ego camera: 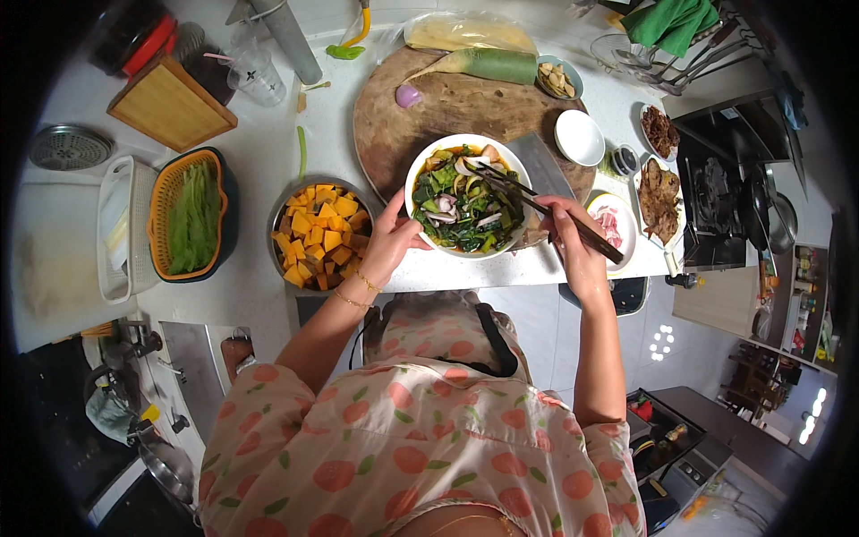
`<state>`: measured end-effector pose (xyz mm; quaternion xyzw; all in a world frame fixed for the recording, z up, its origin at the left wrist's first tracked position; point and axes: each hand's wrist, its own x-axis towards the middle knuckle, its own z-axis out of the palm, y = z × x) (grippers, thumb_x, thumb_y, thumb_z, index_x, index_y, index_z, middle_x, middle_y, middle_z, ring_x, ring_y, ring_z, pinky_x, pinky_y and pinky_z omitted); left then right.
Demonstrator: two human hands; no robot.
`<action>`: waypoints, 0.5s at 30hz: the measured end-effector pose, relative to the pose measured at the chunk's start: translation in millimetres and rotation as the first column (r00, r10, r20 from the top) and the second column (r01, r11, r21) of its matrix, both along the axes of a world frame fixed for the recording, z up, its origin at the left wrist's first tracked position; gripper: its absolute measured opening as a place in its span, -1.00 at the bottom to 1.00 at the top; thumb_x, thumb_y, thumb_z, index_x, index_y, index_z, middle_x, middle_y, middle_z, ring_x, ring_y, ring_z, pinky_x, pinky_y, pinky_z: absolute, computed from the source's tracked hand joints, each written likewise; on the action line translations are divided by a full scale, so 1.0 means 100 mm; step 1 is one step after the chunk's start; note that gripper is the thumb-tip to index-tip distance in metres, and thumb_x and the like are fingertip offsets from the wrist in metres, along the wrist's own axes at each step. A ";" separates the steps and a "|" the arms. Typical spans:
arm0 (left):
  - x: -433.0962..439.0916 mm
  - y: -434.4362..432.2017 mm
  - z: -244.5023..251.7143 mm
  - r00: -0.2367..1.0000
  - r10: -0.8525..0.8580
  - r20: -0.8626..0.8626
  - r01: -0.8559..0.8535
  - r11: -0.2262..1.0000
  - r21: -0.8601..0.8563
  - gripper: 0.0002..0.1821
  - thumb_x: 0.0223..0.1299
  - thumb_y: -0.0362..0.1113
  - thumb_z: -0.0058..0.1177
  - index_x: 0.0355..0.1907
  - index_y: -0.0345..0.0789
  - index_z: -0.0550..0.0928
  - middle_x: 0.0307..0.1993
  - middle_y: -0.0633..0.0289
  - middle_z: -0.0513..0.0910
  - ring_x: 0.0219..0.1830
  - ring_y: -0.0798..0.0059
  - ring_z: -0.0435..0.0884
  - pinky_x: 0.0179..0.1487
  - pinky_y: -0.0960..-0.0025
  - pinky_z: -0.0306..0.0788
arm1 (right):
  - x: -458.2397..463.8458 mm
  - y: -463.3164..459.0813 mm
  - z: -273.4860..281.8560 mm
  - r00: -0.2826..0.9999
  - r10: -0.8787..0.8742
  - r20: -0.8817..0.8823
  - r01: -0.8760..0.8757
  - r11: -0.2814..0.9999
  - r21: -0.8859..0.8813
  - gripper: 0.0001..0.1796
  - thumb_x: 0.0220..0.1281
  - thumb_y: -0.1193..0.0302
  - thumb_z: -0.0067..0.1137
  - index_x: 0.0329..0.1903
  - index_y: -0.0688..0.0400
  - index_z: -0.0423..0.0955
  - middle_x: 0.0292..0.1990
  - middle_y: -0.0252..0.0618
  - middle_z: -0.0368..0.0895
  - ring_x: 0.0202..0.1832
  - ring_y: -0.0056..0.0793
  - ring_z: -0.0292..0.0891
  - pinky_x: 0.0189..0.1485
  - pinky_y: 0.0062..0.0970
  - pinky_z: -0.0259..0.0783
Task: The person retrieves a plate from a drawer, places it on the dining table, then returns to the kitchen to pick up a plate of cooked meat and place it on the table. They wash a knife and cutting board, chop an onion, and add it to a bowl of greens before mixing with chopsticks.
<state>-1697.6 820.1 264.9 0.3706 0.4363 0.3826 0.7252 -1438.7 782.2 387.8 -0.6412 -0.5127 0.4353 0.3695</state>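
Note:
My left hand (392, 238) grips the left rim of a white bowl (468, 253) with the thumb and fingers. The bowl holds chopped green leaves (480, 208), sliced purple onion (443, 205) and dark reddish liquid. In my right hand (570, 235) is a pair of dark chopsticks (517, 188), their tips in the food near the upper middle of the bowl. Behind the bowl lies a round wooden chopping board (470, 104), and a cleaver's wide metal blade (540, 164) shows at the bowl's right side.
A metal bowl of cut pumpkin (322, 235) stands left, beside an orange basket of lettuce (194, 215). A green radish (496, 65), an onion piece (408, 96) and an empty white bowl (580, 137) are at the board. Plates of sliced meat (607, 225) and cooked meat (659, 201) stand right, near the stove (715, 194).

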 end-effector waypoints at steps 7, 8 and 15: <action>0.02 0.09 -0.19 0.999 -0.015 -0.033 0.014 0.999 -0.029 -0.33 0.29 -0.49 -0.20 0.48 -0.23 0.12 -0.13 0.23 0.60 -0.19 0.52 0.65 -0.11 0.36 0.65 | -0.11 -0.30 -0.10 0.950 0.272 0.154 -0.292 0.949 0.122 -0.77 0.43 0.41 -0.03 -0.03 0.20 0.58 -0.34 -0.19 0.55 -0.30 -0.40 0.49 -0.21 -0.44 0.39; 0.02 0.10 -0.21 1.000 -0.004 -0.029 0.003 1.000 -0.024 -0.31 0.27 -0.50 -0.19 0.49 -0.22 0.10 -0.13 0.21 0.61 -0.19 0.49 0.67 -0.13 0.35 0.66 | -0.15 -0.28 -0.12 0.931 0.313 0.186 -0.337 0.934 0.119 -0.77 0.42 0.42 -0.03 -0.03 0.20 0.57 -0.34 -0.16 0.55 -0.29 -0.33 0.51 -0.19 -0.40 0.40; 0.01 0.11 -0.24 0.998 -0.029 -0.054 0.025 0.997 -0.075 -0.29 0.30 -0.48 -0.16 0.50 -0.19 0.06 -0.08 0.15 0.60 -0.14 0.43 0.68 -0.08 0.33 0.65 | -0.15 -0.21 -0.07 0.938 0.221 0.266 -0.247 0.967 0.068 -0.81 0.39 0.47 -0.01 -0.09 0.23 0.58 -0.27 -0.09 0.61 -0.24 -0.18 0.57 -0.13 -0.35 0.44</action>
